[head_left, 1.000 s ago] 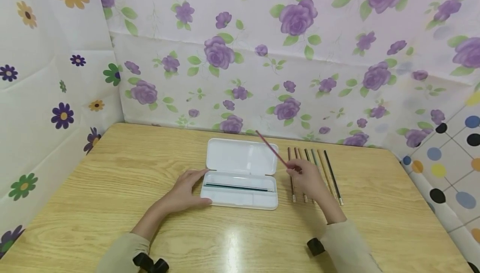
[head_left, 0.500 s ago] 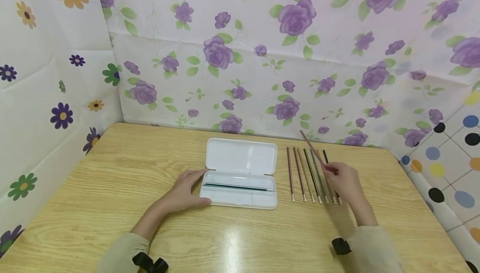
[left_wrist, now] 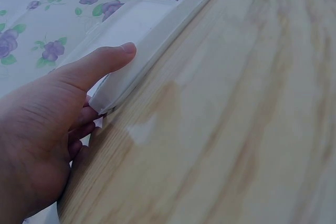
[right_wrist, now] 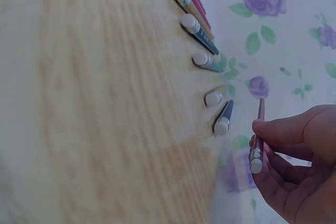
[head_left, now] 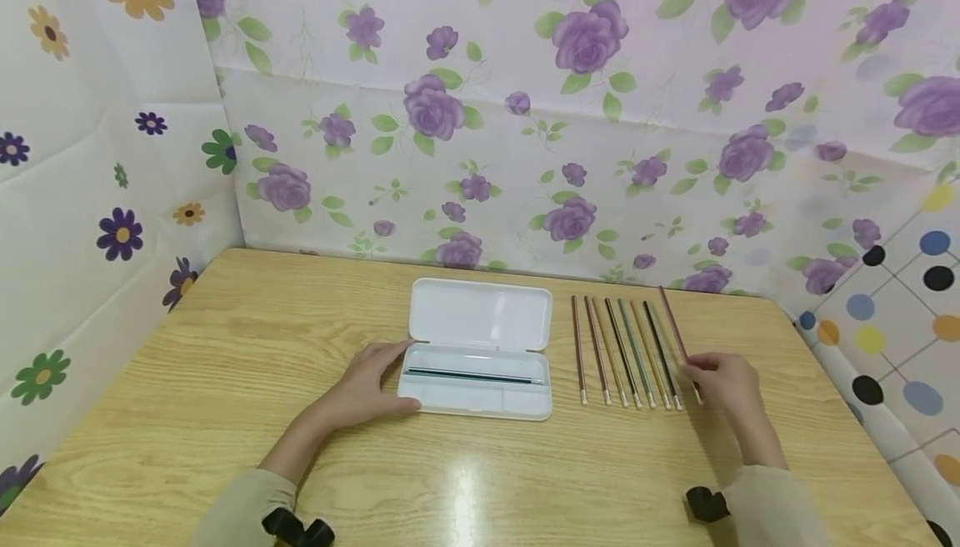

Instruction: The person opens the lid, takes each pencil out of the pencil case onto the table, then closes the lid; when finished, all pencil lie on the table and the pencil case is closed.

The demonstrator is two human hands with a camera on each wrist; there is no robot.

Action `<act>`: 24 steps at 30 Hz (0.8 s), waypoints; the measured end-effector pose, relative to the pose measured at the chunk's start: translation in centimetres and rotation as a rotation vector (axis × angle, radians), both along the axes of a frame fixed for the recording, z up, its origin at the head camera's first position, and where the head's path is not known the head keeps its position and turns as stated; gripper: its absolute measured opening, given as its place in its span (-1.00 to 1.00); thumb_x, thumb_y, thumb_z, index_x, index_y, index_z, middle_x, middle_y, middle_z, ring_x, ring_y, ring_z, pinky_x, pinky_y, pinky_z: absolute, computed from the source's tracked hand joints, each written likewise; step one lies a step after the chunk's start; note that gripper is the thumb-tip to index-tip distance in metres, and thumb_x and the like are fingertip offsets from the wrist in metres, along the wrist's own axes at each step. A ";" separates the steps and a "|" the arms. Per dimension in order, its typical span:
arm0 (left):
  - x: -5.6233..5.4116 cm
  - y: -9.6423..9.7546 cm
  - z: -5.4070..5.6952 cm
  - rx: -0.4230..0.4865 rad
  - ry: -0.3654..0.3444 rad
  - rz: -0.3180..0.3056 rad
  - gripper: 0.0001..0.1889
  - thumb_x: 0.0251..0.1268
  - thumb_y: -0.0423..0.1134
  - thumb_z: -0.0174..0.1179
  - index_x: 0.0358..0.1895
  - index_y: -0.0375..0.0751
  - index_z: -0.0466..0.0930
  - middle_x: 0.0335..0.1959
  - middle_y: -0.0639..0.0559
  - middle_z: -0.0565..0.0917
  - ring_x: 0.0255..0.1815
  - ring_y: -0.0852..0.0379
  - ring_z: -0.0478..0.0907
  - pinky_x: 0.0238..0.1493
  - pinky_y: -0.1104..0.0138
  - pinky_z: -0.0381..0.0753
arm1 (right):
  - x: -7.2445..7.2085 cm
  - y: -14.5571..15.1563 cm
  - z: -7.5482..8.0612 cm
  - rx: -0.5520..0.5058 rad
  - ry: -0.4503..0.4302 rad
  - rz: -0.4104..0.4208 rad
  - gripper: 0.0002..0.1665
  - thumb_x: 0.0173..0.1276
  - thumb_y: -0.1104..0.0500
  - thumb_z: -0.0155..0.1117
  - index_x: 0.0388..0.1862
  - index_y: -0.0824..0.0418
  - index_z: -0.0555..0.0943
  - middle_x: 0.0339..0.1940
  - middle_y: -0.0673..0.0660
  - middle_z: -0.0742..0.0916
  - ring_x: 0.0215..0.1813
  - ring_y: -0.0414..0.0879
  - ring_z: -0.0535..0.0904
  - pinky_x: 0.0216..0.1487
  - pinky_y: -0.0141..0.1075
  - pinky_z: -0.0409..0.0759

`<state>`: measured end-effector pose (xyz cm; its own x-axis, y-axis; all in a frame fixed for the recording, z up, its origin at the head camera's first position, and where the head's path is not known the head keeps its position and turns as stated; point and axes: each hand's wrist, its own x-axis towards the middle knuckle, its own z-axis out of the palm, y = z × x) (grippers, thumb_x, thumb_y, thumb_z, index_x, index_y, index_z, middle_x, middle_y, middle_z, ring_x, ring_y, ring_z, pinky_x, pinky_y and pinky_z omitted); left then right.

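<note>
In the head view a white pencil case point(head_left: 457, 410) lies on the table with its lid point(head_left: 480, 313) folded back. A dark green pencil point(head_left: 472, 376) lies lengthwise inside it. My left hand point(head_left: 367, 388) holds the case's left end, the thumb point(left_wrist: 118, 56) on its front side and the other fingers round the end. My right hand point(head_left: 723, 380) pinches a dark red pencil point(right_wrist: 261, 114) between thumb and fingers near its white eraser end. This pencil slants to the right of a row of pencils, its point toward the wall.
Several pencils point(head_left: 618, 355) in brown, red, black, green and yellow lie side by side right of the case, white erasers toward me. Flowered cloth point(head_left: 435, 113) hangs behind the wooden table point(head_left: 300, 313) and at its left. Dotted cloth point(head_left: 885, 338) covers the right side.
My right hand has carried the dark red pencil rightward across the row, from beside the case to past the row's right end, and lowered it. The left hand and case stay put.
</note>
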<state>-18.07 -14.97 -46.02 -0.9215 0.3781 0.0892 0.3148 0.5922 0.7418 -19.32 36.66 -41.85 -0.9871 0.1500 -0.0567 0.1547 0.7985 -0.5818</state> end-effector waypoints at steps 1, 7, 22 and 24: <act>0.0 0.0 0.0 -0.001 0.004 -0.001 -0.02 -0.03 0.12 0.46 0.45 -0.22 0.24 0.26 -0.18 0.36 0.28 -0.21 0.17 0.18 -0.21 0.20 | 0.0 0.1 -0.1 -0.009 -0.007 -0.006 -0.54 0.39 0.11 0.25 0.03 0.51 0.59 -0.22 0.32 0.72 -0.19 0.16 0.63 -0.18 -0.01 0.57; 0.0 0.0 0.0 -0.003 0.005 -0.001 -0.01 -0.04 0.12 0.47 0.46 -0.22 0.23 0.26 -0.17 0.36 0.29 -0.21 0.16 0.18 -0.21 0.20 | -0.1 0.2 -0.7 -0.049 -0.009 -0.023 -0.59 0.35 0.16 0.29 -0.04 0.52 0.62 -0.42 0.16 0.73 -0.39 -0.07 0.62 -0.39 -0.25 0.55; 0.0 0.0 0.0 -0.004 0.008 -0.004 0.00 -0.03 0.13 0.46 0.46 -0.24 0.21 0.28 -0.19 0.35 0.31 -0.24 0.15 0.19 -0.23 0.19 | -0.2 -0.1 -0.9 -0.025 -0.008 0.006 -0.64 0.28 0.20 0.34 -0.17 0.54 0.64 -0.49 0.15 0.72 -0.46 -0.08 0.61 -0.47 -0.25 0.51; 0.0 0.0 -0.1 -0.006 0.012 -0.006 0.00 -0.03 0.13 0.46 0.46 -0.24 0.21 0.28 -0.19 0.35 0.30 -0.23 0.15 0.18 -0.23 0.20 | -0.2 -0.1 -0.9 -0.016 -0.003 0.009 -0.65 0.27 0.21 0.34 -0.18 0.54 0.65 -0.50 0.14 0.72 -0.47 -0.09 0.60 -0.47 -0.26 0.51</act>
